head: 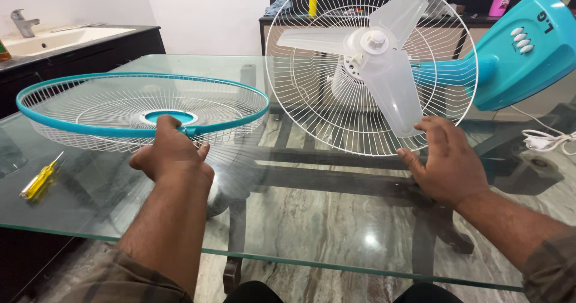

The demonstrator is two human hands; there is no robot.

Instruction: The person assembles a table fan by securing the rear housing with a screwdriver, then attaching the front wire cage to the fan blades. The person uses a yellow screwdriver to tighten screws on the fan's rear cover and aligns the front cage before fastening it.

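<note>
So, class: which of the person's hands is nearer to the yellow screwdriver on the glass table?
Left. The left hand grips the teal-rimmed front guard, to the right of the yellow screwdriver. The right hand is far across the table by the fan blade.

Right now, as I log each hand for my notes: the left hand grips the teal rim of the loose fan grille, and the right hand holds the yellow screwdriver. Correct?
Not quite. In the head view the left hand does grip the loose fan grille, but the right hand rests open at the fan's rear guard. The yellow screwdriver lies untouched on the glass table.
</note>
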